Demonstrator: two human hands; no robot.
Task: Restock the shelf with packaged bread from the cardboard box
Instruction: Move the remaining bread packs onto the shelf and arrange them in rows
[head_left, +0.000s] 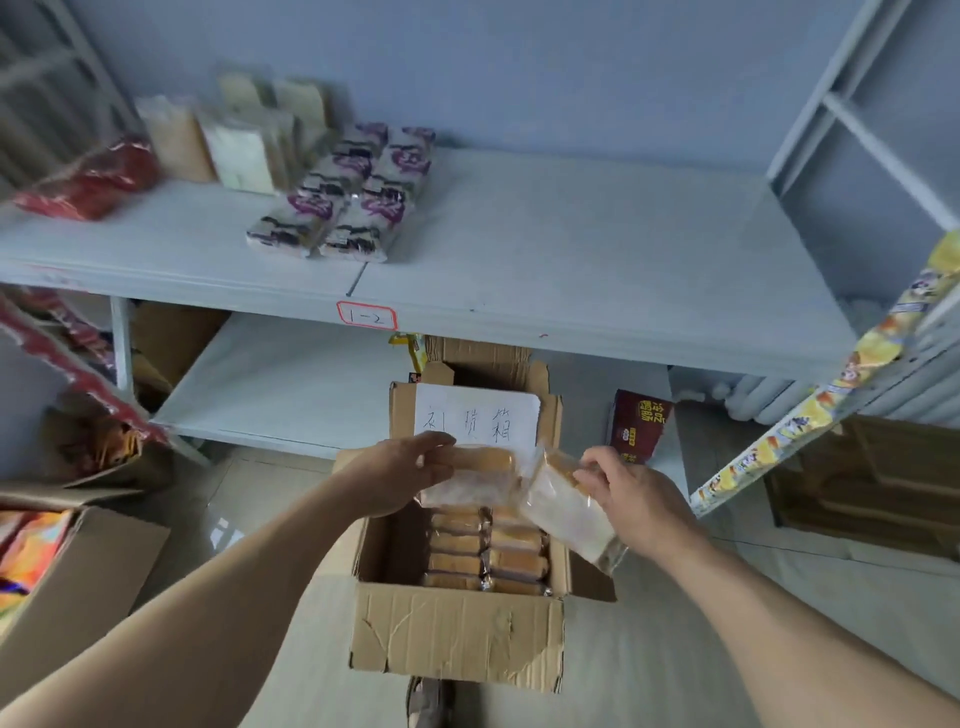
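My left hand (395, 480) has its grip on one bread pack (470, 478), my right hand (631, 499) on another pack (563, 506), both above the open cardboard box (457, 631) below the shelf (571, 249).

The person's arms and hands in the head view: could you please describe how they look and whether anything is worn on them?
Both forearms are bare up to the frame edge, with no sleeves in view. The left hand and right hand wear no gloves, and no watch, bracelet or ring is visible on either. No markings show on them.
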